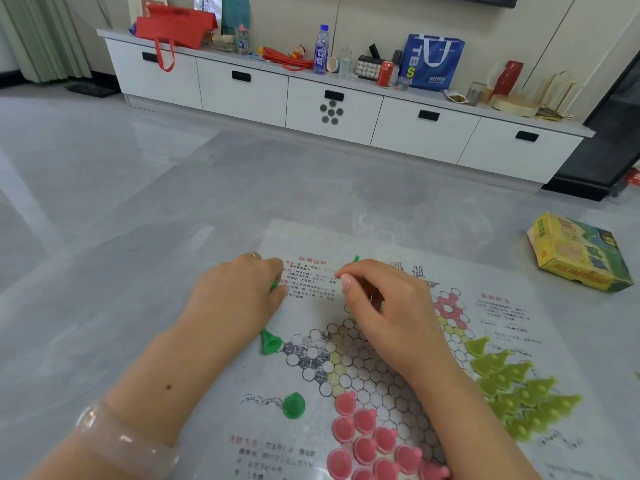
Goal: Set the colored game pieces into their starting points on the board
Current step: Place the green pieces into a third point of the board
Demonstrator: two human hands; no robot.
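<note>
Curling over the printed paper board (398, 271), my left hand (239, 292) closes on green cone pieces (274, 284), mostly hidden; my right hand (381, 299) pinches another (355, 259), only its tip showing. Two glossy green cones (270, 342) lie beneath my left hand; pink discs (367, 441) are cut off below.

A glossy grey tiled floor (138, 174) reflects soft light. A long white cabinet (332, 109) with dark drawer handles lines the pale wall (381, 19), and what may be curtains (38, 32) hang far left.
</note>
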